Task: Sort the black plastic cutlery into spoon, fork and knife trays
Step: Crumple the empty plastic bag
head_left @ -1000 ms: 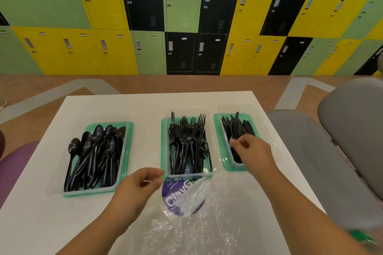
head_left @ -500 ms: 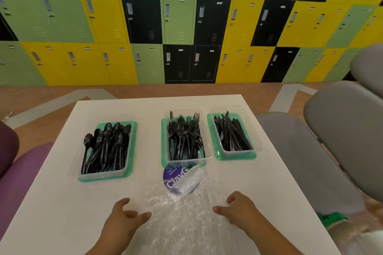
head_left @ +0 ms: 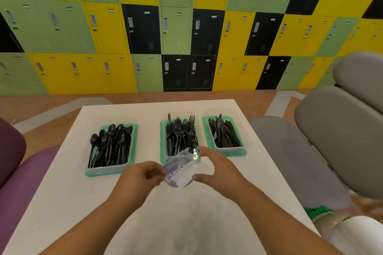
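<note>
On the white desk (head_left: 62,198) stand three clear trays on green bases. The left tray (head_left: 109,168) holds black spoons (head_left: 112,145), the middle tray (head_left: 163,157) black forks (head_left: 180,136), and the right tray (head_left: 230,150) black knives (head_left: 223,134). Just in front of the fork tray, both hands gather a crumpled clear plastic bag (head_left: 182,172) with a purple printed label. The left hand (head_left: 138,178) pinches the bag's left edge, its grip clamped on the plastic with fingers curled. The right hand (head_left: 217,170) curls thumb and fingers round the bag's right side. More clear film spreads over the desk toward the person. Grey padded seats (head_left: 331,141) stand at the right, a purple seat (head_left: 24,172) at the left, and yellow, green and black lockers (head_left: 186,31) line the wall.
</note>
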`<act>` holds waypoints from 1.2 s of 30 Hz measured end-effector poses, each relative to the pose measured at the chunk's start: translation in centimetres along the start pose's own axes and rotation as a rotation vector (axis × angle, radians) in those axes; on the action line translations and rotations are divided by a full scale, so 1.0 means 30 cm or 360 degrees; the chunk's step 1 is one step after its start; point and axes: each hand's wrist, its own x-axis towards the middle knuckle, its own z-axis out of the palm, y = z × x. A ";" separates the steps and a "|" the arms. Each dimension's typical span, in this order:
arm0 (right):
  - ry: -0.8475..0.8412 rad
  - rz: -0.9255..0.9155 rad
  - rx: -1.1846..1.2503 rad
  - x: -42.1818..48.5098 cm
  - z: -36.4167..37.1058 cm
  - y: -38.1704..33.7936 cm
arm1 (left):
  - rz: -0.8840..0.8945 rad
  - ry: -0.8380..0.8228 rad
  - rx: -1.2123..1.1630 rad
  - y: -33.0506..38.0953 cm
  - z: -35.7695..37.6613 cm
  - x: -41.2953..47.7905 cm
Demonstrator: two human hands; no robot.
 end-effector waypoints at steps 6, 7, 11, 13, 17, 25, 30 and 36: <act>-0.0104 -0.0009 0.0780 -0.006 -0.057 -0.057 | 0.0157 -0.0021 0.0227 0.082 -0.057 0.008; -0.0084 -0.0005 0.0835 -0.013 -0.071 -0.055 | 0.0121 -0.0029 0.0217 0.077 -0.075 0.012; 0.0002 0.0005 0.0932 -0.031 -0.112 -0.034 | 0.0077 -0.0016 -0.0158 0.067 -0.124 0.007; 0.0061 -0.0034 0.0931 -0.033 -0.118 -0.030 | 0.0087 0.0137 -0.0520 0.069 -0.123 0.004; 0.0234 -0.0102 0.1095 -0.027 -0.123 -0.046 | -0.0043 0.0357 -0.1322 0.060 -0.097 0.026; 0.0407 -0.0050 0.1486 -0.005 -0.138 -0.093 | -0.0032 -0.0255 -0.0968 0.074 -0.093 0.001; -0.0121 0.0019 0.1325 -0.025 -0.167 -0.053 | -0.0113 -0.0055 -0.0986 0.086 -0.084 -0.003; -0.0109 0.0069 0.1469 -0.038 -0.169 -0.018 | -0.0094 -0.0197 -0.0970 0.062 -0.097 -0.001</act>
